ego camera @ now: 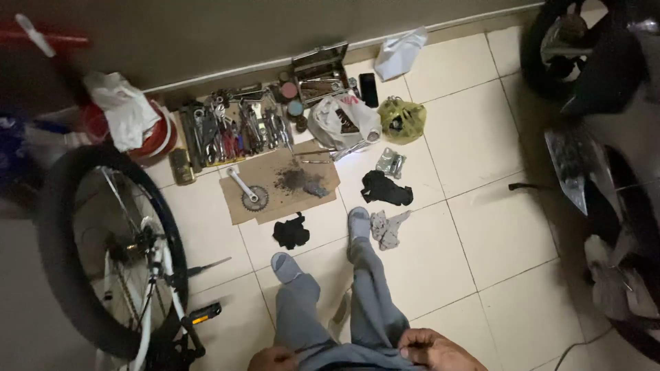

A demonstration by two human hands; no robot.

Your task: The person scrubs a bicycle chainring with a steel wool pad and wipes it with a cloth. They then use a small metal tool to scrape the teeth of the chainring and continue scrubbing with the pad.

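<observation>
- The right hand (434, 349) sits at the waist, fingers curled and pinching the grey trousers (371, 302) at the top of the right leg.
- The left hand (273, 359) rests on the same cloth at the left hip (only partly in frame); I cannot tell how far its fingers are bent.
- On the tiled floor ahead lies a cardboard sheet (275, 199) bearing a crank with chainring (251, 194).
- Beyond it, hand tools (234, 130) lie in a row along the wall.
- A bicycle wheel (103, 247) stands to the left.
</observation>
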